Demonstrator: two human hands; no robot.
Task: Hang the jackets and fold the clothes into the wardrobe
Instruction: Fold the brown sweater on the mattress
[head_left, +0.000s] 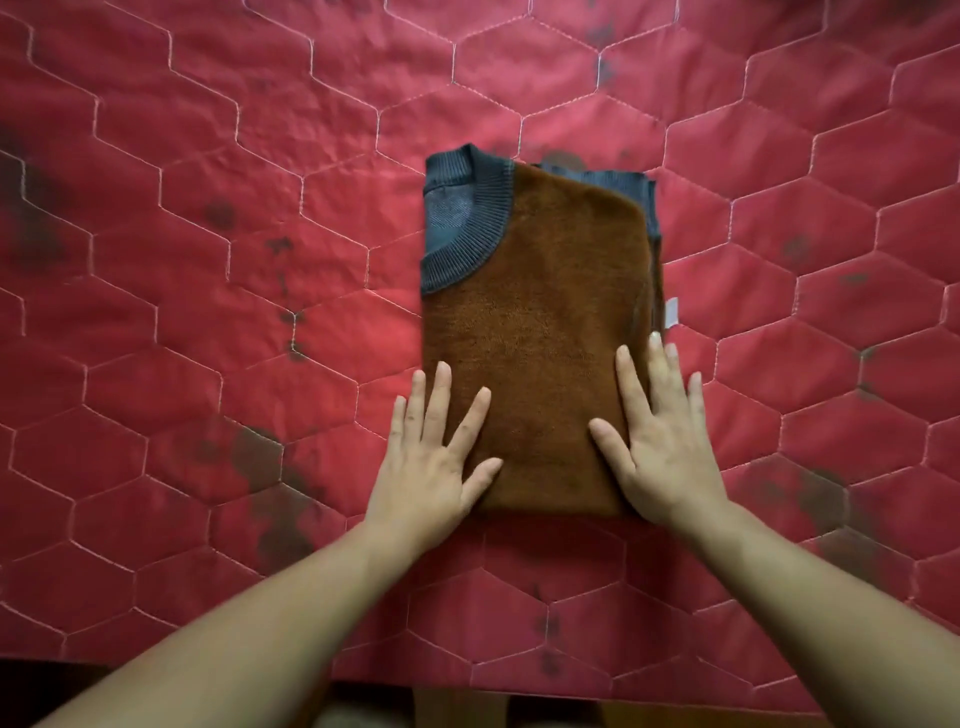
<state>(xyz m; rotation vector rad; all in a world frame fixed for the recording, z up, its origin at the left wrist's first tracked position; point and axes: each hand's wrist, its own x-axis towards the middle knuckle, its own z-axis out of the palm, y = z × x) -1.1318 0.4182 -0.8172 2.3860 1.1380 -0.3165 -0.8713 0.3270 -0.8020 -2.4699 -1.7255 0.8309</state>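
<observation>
A brown sweater (540, 322) with a dark grey ribbed collar lies folded into a narrow rectangle on the red quilted bedcover (208, 260). A small white label sticks out at its right edge. My left hand (441, 457) lies flat with fingers spread on the sweater's near left corner, partly on the bedcover. Flat on the near right edge of the sweater rests my right hand (660, 441), fingers straight and pointing away from me. Neither hand grips the fabric.
The red bedcover has white hexagon stitching and dark stains, and fills nearly the whole view. Its near edge (467, 691) runs along the bottom, with dark floor below it.
</observation>
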